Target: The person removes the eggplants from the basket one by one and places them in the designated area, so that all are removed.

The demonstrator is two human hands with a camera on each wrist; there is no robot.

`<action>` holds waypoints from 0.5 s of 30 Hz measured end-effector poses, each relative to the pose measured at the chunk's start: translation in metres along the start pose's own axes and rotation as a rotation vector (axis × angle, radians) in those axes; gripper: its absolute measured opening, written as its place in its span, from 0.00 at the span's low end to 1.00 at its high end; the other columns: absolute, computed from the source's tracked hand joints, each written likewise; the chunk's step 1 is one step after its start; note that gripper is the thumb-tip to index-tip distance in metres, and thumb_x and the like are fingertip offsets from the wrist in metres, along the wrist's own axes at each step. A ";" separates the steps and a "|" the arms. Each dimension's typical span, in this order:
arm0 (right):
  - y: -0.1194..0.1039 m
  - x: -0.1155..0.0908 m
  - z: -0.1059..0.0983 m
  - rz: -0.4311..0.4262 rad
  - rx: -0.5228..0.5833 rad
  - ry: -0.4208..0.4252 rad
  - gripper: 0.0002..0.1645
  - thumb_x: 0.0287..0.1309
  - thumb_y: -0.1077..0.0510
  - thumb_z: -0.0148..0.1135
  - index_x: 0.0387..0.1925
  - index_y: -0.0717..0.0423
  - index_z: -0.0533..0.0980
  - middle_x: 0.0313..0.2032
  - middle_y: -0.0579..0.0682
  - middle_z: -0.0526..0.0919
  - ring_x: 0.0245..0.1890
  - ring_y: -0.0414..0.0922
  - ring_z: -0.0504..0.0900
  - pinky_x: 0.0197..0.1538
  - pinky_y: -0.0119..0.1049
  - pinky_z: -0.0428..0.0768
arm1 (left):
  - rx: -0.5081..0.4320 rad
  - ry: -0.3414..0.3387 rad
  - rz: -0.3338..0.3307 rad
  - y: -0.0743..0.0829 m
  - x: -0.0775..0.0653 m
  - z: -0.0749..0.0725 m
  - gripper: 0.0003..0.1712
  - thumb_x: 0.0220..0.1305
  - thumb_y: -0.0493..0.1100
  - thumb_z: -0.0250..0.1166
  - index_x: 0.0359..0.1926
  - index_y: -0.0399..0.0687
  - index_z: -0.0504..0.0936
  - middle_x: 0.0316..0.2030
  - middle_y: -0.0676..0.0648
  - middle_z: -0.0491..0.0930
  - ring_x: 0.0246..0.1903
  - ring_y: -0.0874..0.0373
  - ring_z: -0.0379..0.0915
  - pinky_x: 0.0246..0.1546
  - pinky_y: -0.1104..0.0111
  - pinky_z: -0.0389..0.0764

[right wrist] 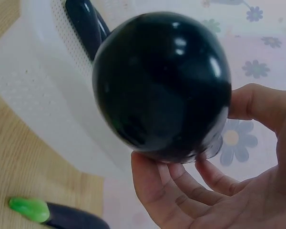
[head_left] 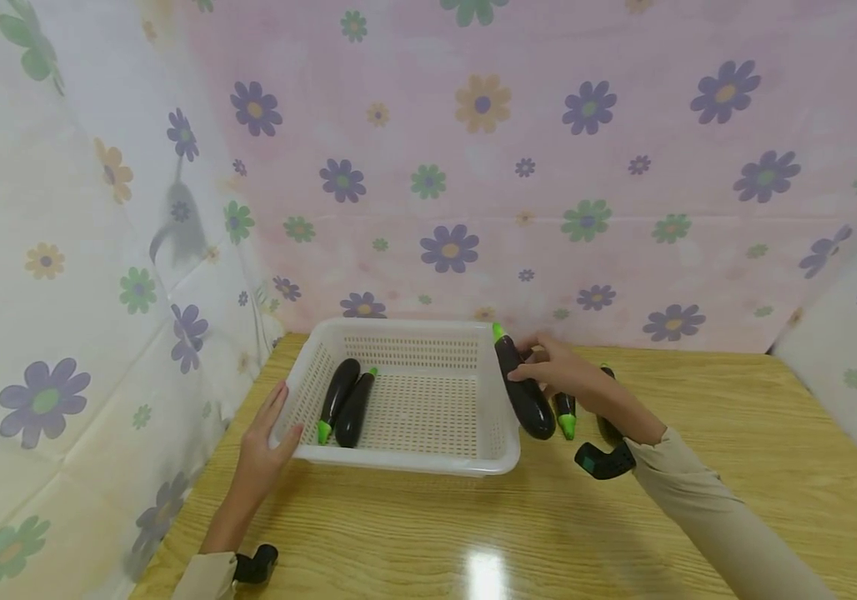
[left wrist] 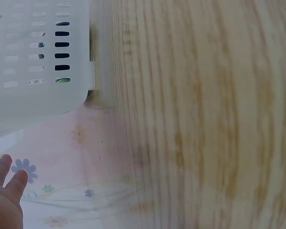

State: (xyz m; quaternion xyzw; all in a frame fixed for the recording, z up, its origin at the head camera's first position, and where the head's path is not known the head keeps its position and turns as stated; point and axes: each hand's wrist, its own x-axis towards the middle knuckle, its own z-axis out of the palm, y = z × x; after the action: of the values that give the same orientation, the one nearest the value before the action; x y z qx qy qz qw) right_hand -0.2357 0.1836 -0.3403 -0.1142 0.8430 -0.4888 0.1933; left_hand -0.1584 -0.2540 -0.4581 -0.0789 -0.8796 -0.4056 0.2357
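Note:
My right hand (head_left: pixel 559 371) pinches a large dark purple eggplant (head_left: pixel 529 408) between thumb and fingers. Its green stem end points up and away, by the right rim of a white plastic basket (head_left: pixel 398 460). The right wrist view shows the rounded end of this eggplant (right wrist: pixel 162 86) close up. Two eggplants (head_left: pixel 356 408) lie side by side in the basket's left part, one stem toward me and one away. At the basket's front left corner my left hand (head_left: pixel 259 450) rests on the rim, thumb and fingers spread; some of its fingers (left wrist: pixel 16 186) appear in the left wrist view.
Right of the basket, an eggplant (head_left: pixel 566 415) lies on the wooden table (head_left: pixel 736 450), partly behind my right hand. Another eggplant (head_left: pixel 608 429) is partly hidden by my right wrist. Flower-patterned cloth (head_left: pixel 518 275) hangs behind the table and along both sides.

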 end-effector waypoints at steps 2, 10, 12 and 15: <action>0.005 -0.002 -0.003 0.000 0.004 -0.001 0.36 0.60 0.50 0.61 0.62 0.61 0.57 0.54 0.65 0.72 0.34 0.51 0.73 0.37 0.44 0.77 | -0.001 -0.003 -0.004 0.000 0.000 0.000 0.37 0.61 0.38 0.64 0.70 0.39 0.60 0.70 0.44 0.57 0.66 0.43 0.54 0.58 0.81 0.52; 0.015 -0.007 -0.014 -0.003 0.008 -0.002 0.37 0.60 0.48 0.61 0.63 0.61 0.57 0.54 0.64 0.71 0.34 0.51 0.75 0.37 0.45 0.77 | 0.005 0.003 0.001 0.001 0.001 0.001 0.37 0.60 0.37 0.64 0.69 0.38 0.61 0.69 0.41 0.58 0.65 0.42 0.55 0.57 0.81 0.53; 0.015 -0.009 -0.015 0.004 0.020 0.001 0.37 0.61 0.49 0.61 0.63 0.63 0.57 0.53 0.64 0.72 0.35 0.50 0.76 0.37 0.45 0.77 | 0.002 0.006 0.007 0.001 0.001 0.001 0.37 0.60 0.36 0.64 0.69 0.37 0.61 0.69 0.40 0.58 0.65 0.41 0.56 0.57 0.82 0.53; 0.016 -0.011 -0.017 0.005 0.045 -0.002 0.37 0.61 0.51 0.60 0.63 0.64 0.56 0.48 0.62 0.74 0.34 0.49 0.78 0.37 0.44 0.78 | -0.002 0.016 0.022 0.000 0.001 0.001 0.37 0.59 0.35 0.64 0.69 0.37 0.61 0.68 0.39 0.59 0.65 0.40 0.56 0.56 0.84 0.52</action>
State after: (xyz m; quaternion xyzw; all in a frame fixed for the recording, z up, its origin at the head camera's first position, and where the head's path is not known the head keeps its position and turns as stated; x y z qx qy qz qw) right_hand -0.2328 0.2088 -0.3441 -0.1083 0.8318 -0.5072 0.1980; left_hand -0.1597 -0.2529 -0.4585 -0.0854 -0.8763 -0.4047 0.2470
